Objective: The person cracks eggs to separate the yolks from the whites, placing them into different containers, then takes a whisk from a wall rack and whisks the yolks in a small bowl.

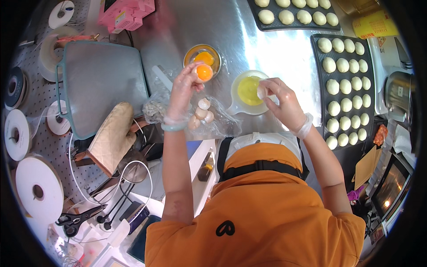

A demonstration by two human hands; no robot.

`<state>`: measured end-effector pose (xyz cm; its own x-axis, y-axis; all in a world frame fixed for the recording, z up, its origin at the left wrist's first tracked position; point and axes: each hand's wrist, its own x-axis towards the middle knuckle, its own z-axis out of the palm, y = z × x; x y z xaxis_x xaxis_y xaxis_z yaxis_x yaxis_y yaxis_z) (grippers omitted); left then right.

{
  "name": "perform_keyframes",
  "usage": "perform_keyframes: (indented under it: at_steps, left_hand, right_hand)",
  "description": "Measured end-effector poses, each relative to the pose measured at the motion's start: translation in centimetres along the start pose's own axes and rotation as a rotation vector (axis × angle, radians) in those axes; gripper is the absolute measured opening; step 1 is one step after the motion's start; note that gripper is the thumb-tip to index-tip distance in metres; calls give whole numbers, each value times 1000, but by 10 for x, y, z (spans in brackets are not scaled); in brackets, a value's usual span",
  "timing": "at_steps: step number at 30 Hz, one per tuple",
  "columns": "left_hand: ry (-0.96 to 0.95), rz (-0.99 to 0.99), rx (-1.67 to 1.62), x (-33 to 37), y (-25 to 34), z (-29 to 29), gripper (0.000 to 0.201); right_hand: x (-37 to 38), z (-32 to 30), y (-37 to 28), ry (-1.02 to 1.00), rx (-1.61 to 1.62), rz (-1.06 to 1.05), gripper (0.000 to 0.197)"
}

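Note:
My left hand [183, 89], in a thin clear glove, pinches a cracked eggshell holding a whole orange yolk [204, 72]. It is at the near edge of a round metal bowl [186, 57], where more yolk [205, 58] lies. My right hand [283, 100], also gloved, grips a pale eggshell piece [261, 92] above the right side of a white spouted bowl [234, 100]. Clear yellowish egg white [248, 89] fills that bowl's bottom. Several emptied eggshells [201, 115] sit on a crumpled clear plastic bag [226, 123] below my left hand.
Black trays [317, 73] of round dough balls [346, 105] line the right and far right of the metal table [171, 26]. On the left are a blue-rimmed board [104, 84], an oven mitt [113, 138], scissors [78, 220] and a white cable [73, 167]. A pink machine [124, 15] stands far left.

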<state>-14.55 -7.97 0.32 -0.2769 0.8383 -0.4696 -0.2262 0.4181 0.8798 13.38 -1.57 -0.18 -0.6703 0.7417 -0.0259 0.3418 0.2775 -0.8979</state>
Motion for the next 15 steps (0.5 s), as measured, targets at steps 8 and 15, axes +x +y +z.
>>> perform_keyframes:
  at_steps: [8, 15]
  left_hand:
    - [202, 452, 892, 36, -24, -18, 33]
    - [237, 609, 1314, 33, -18, -19, 38]
  right_hand:
    - [-9, 13, -7, 70, -142, -129, 36]
    - [-11, 23, -9, 89, -217, -182, 36]
